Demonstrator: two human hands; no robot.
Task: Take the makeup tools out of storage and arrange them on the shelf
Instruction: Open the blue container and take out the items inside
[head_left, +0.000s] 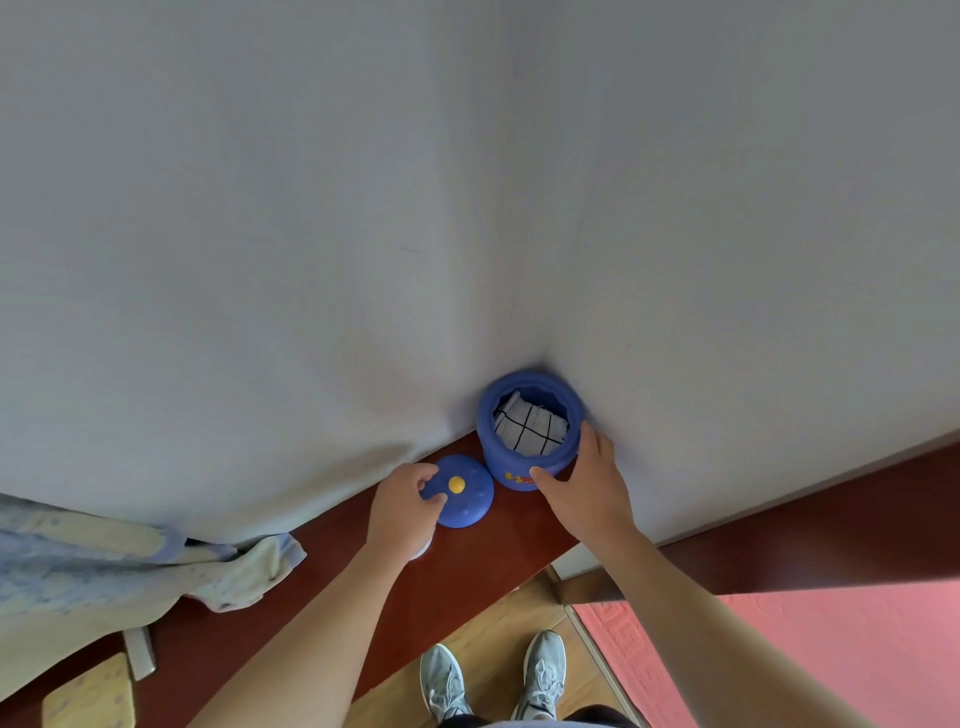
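Note:
A blue round storage jar (524, 462) stands open on the dark red-brown shelf (457, 561) in the corner of two white walls. Inside it I see a white pouch with a black grid pattern (527, 425). My right hand (582, 480) wraps the jar's right side, thumb on its front. The jar's blue lid with a yellow knob (464, 491) lies on the shelf just left of the jar. My left hand (405, 506) grips the lid's left edge with its fingertips. A small white object peeks out under my left wrist.
A pale blue and cream cloth (130, 566) is heaped on the shelf at the left. A yellowish pad (88, 696) lies at the lower left. Below are wooden floor, my two grey shoes (493, 675) and a pink mat (810, 654).

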